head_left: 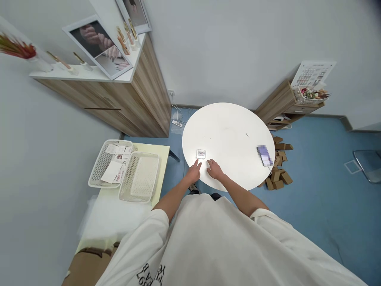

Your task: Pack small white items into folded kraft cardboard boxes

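A small clear rectangular case with a patterned, printed face (201, 154) lies flat near the left edge of the round white table (229, 131). Just below it is my left hand (194, 173), its fingers apart and pointing at the case, with nothing held. My right hand (214, 169) rests at the table's near side, to the right of the case, fingers spread and holding nothing. A phone-like item, blurred by pixels (264, 155), lies near the table's right edge with a white cable.
White baskets (139, 176), one with papers, stand on a pale yellow table (162, 159) at left. A wooden cabinet (151, 87) carries frames and bottles. Brown cardboard boxes (278, 174) lie on the blue floor by a small wooden shelf (276, 99).
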{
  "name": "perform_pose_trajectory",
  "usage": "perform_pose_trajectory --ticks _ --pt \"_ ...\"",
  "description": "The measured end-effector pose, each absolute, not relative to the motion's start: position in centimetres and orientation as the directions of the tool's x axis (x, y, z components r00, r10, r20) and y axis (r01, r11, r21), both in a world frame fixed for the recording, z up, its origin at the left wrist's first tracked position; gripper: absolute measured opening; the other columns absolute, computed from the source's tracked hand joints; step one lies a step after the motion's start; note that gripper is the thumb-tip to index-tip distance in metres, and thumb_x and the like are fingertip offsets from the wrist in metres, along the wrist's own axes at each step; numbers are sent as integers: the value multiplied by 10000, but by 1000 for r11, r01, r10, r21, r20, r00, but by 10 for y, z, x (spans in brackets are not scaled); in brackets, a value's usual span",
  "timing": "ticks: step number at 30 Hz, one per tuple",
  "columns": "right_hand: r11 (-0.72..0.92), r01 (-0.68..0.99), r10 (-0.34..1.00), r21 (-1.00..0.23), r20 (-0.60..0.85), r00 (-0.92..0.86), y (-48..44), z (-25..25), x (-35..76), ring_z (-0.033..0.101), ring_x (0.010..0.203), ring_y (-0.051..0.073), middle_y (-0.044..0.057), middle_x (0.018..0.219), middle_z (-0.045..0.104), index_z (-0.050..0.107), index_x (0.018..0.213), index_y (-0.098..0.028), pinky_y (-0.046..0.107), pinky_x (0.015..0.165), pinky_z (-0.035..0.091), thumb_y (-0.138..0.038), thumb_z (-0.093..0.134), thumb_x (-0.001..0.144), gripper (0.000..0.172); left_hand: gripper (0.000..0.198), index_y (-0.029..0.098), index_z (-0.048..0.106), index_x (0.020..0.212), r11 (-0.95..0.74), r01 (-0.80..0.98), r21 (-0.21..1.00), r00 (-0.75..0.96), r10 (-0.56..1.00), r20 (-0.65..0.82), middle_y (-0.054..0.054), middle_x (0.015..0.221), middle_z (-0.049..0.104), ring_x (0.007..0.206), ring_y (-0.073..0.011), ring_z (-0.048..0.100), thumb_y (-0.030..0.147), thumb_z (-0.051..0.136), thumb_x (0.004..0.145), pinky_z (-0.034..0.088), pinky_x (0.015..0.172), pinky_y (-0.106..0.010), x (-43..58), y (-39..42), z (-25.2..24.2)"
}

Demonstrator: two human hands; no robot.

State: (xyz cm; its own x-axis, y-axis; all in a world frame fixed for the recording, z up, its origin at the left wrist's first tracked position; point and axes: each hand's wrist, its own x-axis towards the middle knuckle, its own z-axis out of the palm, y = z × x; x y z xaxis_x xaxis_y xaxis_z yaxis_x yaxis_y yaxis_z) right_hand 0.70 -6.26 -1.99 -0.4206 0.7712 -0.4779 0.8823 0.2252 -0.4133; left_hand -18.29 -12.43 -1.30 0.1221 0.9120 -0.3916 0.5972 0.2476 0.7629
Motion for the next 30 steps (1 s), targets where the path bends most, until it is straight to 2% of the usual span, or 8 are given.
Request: perform_pose_trajectory --ticks 5,12,19,23,26,30 --pt "339 828 775 -447 -366 -515 -89 -12 23 363 1420 310 147 1588 340 396 1520 -166 433 1118 350 -292 419 982 553 595 224 438 1456 255 645 720 47 928 -370 -100 1663 193 1438 -359 363 248 567 875 292 1173 -457 -160 -167 -7" --pt "438 732 702 -522 -311 -641 -152 -14 36 419 1372 285 121 1528 417 480 1459 -191 407 1108 371 -290 416 986 487 476 214 541 1360 274 577 769 -91 958 -272 -139 1481 485 1378 -330 452 215 535 884 311 1174 -471 -132 -258 -7" --pt "520 622 560 -586 -315 -766 -211 -9 6 469 1329 286 125 1469 477 523 1423 -187 386 1089 403 -295 429 987 459 386 241 619 1235 480 433 763 -342 870 -354 -99 1382 580 1356 -296 474 289 616 852 291 1199 -438 -156 -343 7" --pt "549 568 486 -613 -319 -814 -240 -9 -22 516 1284 271 131 1409 533 567 1373 -172 368 1071 414 -287 409 996 425 340 233 640 1184 547 378 747 -431 818 -381 -105 1336 614 1325 -285 507 316 635 854 319 1181 -414 -182 -384 7" --pt "561 550 450 -619 -329 -830 -263 -9 -48 540 1256 253 126 1366 569 592 1342 -171 348 1059 416 -257 423 985 405 304 230 644 1178 550 443 708 -452 819 -354 -103 1301 635 1274 -278 547 286 603 882 369 1139 -392 -207 -415 3" --pt "567 534 426 -627 -333 -842 -299 -9 -91 553 1238 241 128 1351 584 607 1326 -167 330 1030 427 -221 440 973 394 301 211 611 1222 566 623 540 -475 822 -314 -93 1311 619 1241 -254 557 223 492 946 400 1086 -372 -250 -456 -3"
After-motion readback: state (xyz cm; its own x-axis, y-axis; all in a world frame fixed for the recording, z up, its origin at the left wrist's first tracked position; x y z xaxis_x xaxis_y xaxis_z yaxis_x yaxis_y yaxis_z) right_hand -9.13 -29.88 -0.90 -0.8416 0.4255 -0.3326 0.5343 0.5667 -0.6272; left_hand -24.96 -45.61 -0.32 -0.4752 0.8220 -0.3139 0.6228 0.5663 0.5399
